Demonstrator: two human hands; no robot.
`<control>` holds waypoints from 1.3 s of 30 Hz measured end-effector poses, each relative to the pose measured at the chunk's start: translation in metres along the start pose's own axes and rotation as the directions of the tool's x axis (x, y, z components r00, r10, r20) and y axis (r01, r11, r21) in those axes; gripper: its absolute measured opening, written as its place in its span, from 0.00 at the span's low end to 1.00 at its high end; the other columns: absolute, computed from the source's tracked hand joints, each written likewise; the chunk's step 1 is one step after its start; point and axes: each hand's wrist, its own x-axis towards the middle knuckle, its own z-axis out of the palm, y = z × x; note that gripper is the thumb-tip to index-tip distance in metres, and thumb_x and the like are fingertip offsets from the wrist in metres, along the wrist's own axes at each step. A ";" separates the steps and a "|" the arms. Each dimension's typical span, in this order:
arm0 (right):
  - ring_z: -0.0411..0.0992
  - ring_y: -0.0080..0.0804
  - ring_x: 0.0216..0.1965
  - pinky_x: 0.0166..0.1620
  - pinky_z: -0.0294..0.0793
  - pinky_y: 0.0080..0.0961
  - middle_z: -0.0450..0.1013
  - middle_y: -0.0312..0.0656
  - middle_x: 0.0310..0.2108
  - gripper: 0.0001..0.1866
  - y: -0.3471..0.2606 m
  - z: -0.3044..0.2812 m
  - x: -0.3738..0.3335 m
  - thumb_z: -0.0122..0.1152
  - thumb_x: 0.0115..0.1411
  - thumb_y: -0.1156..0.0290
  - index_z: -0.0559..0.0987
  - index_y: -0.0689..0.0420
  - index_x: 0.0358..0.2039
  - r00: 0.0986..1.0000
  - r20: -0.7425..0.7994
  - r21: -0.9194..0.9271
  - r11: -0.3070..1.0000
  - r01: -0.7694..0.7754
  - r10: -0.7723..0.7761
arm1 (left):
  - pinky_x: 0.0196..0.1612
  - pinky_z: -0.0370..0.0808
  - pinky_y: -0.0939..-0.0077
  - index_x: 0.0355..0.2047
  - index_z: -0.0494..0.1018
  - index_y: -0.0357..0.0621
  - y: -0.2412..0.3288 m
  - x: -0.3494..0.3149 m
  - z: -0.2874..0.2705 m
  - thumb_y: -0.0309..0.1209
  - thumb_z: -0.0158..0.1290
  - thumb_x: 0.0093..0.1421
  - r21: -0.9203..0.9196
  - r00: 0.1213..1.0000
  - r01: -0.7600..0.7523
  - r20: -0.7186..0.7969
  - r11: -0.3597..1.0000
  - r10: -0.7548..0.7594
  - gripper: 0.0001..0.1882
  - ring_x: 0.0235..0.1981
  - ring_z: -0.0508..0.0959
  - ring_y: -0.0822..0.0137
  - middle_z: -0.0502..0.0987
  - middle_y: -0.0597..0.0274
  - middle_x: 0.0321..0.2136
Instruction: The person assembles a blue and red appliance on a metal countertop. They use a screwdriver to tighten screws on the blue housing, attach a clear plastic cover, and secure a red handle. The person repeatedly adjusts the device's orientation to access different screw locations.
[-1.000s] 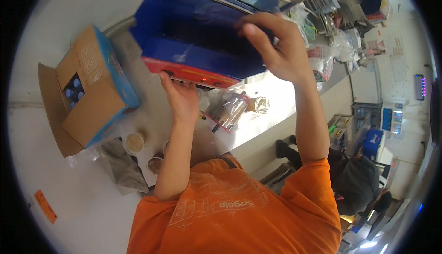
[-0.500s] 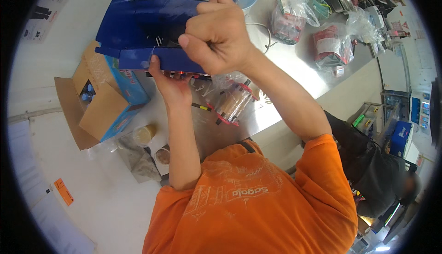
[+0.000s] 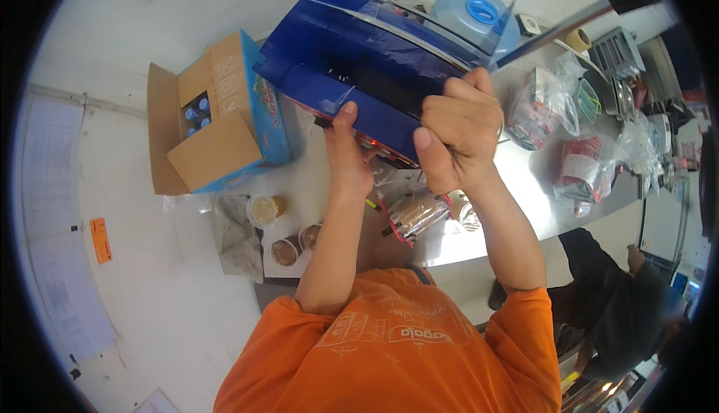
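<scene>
While the left hand [image 3: 349, 155] grips the blue box [image 3: 383, 122] above the worktop [image 3: 528, 177], its fingers [image 3: 347, 115] partly hidden underneath, I cannot tell whether the curled right hand [image 3: 463, 134] holds it too.

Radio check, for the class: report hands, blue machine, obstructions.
Left hand holding blue machine at near edge. Right hand curled at its right end, grip unclear. Red-ended cylinder close by; nothing visibly blocking.

Blue box [image 3: 389, 122] in left grip [image 3: 349, 157]; brown-and-blue cardboard carton [image 3: 231, 104] left of grip; orange T-shirt [image 3: 397, 357], white print, below grip.
</scene>
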 end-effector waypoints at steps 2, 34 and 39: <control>0.49 0.33 0.15 0.28 0.48 0.31 0.52 0.36 0.11 0.19 -0.002 0.003 0.000 0.54 0.50 0.65 0.59 0.54 0.09 1.000 -0.013 0.022 1.000 -0.002 0.002 | 0.52 0.69 0.61 0.54 0.64 0.48 0.002 -0.003 0.002 0.53 0.57 0.53 0.048 1.000 -0.017 -0.013 0.999 0.017 0.34 0.51 0.69 0.62 0.69 0.58 0.48; 0.76 0.39 0.41 0.48 0.77 0.33 0.70 0.55 0.43 0.57 -0.043 0.124 0.084 0.81 0.41 0.66 0.45 0.59 0.60 0.621 0.432 -0.569 0.732 -0.375 0.654 | 0.58 0.62 0.73 0.60 0.60 0.45 -0.040 0.063 -0.059 0.52 0.39 0.70 -0.581 0.962 0.155 0.274 0.799 0.013 0.28 0.54 0.68 0.71 0.69 0.61 0.53; 0.71 0.37 0.49 0.49 0.78 0.32 0.61 0.52 0.51 0.52 -0.036 0.134 0.087 0.82 0.40 0.66 0.50 0.53 0.55 0.658 0.465 -0.526 0.783 -0.333 0.592 | 0.59 0.63 0.72 0.60 0.61 0.42 -0.015 0.058 -0.056 0.49 0.37 0.71 -0.730 0.965 0.224 0.259 0.646 -0.042 0.27 0.55 0.67 0.70 0.69 0.59 0.54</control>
